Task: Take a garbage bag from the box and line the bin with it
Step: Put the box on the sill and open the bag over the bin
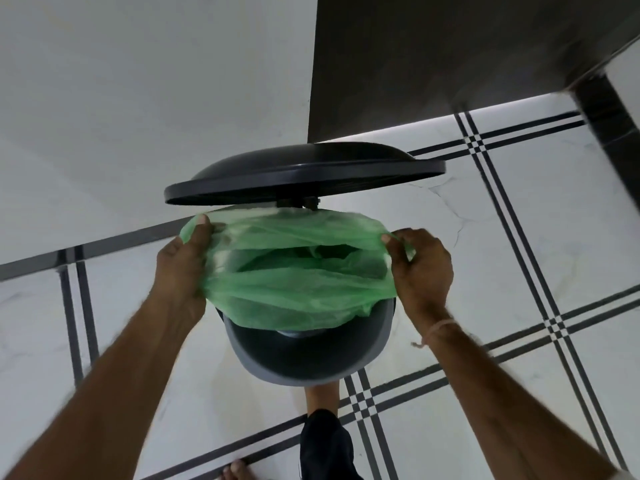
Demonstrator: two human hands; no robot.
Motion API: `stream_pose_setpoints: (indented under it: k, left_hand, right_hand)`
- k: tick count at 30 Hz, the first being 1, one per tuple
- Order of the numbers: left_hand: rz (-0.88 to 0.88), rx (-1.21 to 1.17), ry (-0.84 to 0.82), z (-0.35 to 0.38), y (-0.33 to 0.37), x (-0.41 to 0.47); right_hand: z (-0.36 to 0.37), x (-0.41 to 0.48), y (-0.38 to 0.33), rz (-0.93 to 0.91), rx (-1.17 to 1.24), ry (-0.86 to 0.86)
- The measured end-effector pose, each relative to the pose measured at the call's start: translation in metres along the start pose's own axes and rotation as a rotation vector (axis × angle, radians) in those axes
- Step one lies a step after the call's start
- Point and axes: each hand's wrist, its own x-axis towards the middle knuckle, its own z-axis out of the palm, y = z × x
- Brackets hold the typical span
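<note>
A thin green garbage bag (294,289) is stretched open over the mouth of a round grey pedal bin (304,368) on the floor. The bag's mouth gapes in the middle and its front hem hangs over the bin's near side. My left hand (183,261) grips the bag's left edge, thumb on top. My right hand (420,268) pinches the bag's right edge. The bin's black lid (304,174) stands raised behind the bag. The near part of the bin's rim is bare. No box is in view.
The bin stands against a white wall (138,98), beside a dark cabinet side (433,57). White floor tiles with black stripes (519,237) surround it. My foot (322,396) rests at the bin's base, under a dark trouser leg.
</note>
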Motion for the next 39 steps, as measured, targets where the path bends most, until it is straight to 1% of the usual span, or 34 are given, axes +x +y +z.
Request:
stream_pose_setpoints:
  k: [1, 2, 3, 4, 5, 7, 8, 11, 12, 13, 17, 20, 21, 23, 25, 27, 29, 31, 34, 37, 38, 39]
  left_hand:
    - [0.009, -0.007, -0.005, 0.002, -0.001, -0.009]
    - [0.008, -0.016, -0.009, 0.003, -0.003, -0.016]
    - [0.000, -0.023, -0.012, 0.003, -0.006, -0.021]
    - [-0.013, -0.028, -0.014, 0.003, -0.008, -0.024]
    - [-0.017, -0.032, -0.021, 0.003, -0.007, -0.025]
    - [-0.016, -0.035, -0.030, 0.004, -0.003, -0.022]
    - [-0.015, -0.020, -0.025, 0.003, 0.000, -0.018]
    - [-0.032, 0.053, -0.006, 0.004, 0.003, -0.003]
    - [-0.042, 0.070, -0.003, 0.006, 0.003, 0.002]
    - [-0.044, 0.091, 0.006, 0.006, 0.003, 0.008]
    - [-0.057, 0.144, 0.051, 0.011, -0.002, 0.028]
    - [-0.114, 0.145, 0.117, 0.011, -0.001, 0.046]
    - [-0.160, 0.138, 0.123, 0.009, -0.003, 0.052]
    - [-0.270, 0.169, 0.140, -0.003, -0.013, 0.069]
    - [-0.346, 0.200, 0.101, -0.014, -0.023, 0.075]
    - [-0.445, 0.258, 0.031, -0.013, -0.025, 0.060]
    - [-0.486, 0.270, -0.006, -0.017, -0.031, 0.049]
    - [-0.489, 0.224, -0.065, -0.021, -0.031, 0.046]
    - [-0.379, 0.132, -0.062, -0.016, -0.015, 0.058]
    - [-0.301, 0.111, -0.047, -0.006, 0.001, 0.071]
    - [-0.308, 0.118, -0.027, -0.005, 0.000, 0.072]
    - [-0.326, 0.128, -0.001, -0.007, -0.004, 0.070]
  right_hand:
    - [-0.002, -0.009, -0.007, -0.001, 0.109, -0.043]
    - [-0.002, -0.019, -0.013, 0.053, 0.275, -0.155]
    - [-0.001, -0.029, -0.020, 0.112, 0.392, -0.284]
    - [0.002, -0.035, -0.023, 0.174, 0.450, -0.391]
    - [0.001, -0.035, -0.027, 0.268, 0.504, -0.454]
    - [0.003, -0.020, -0.024, 0.507, 0.739, -0.491]
    - [0.004, -0.010, -0.023, 0.568, 0.806, -0.463]
    - [0.009, 0.021, -0.014, 0.621, 0.656, -0.287]
    - [0.010, 0.031, -0.012, 0.644, 0.657, -0.267]
    - [0.011, 0.038, -0.010, 0.618, 0.661, -0.261]
    - [0.013, 0.060, -0.006, 0.583, 0.664, -0.272]
    - [0.024, 0.071, -0.002, 0.614, 0.614, -0.279]
    - [0.027, 0.074, 0.002, 0.638, 0.552, -0.310]
    - [0.029, 0.073, 0.009, 0.695, 0.449, -0.438]
    - [0.026, 0.064, 0.011, 0.756, 0.406, -0.481]
    - [0.023, 0.052, 0.016, 0.805, 0.400, -0.462]
    - [0.020, 0.041, 0.022, 0.836, 0.428, -0.464]
    - [0.014, 0.038, 0.022, 0.817, 0.510, -0.460]
    - [0.010, 0.059, 0.013, 0.707, 0.626, -0.405]
    - [0.015, 0.079, 0.007, 0.629, 0.590, -0.288]
    - [0.021, 0.080, 0.011, 0.613, 0.542, -0.296]
    - [0.026, 0.076, 0.014, 0.600, 0.487, -0.348]
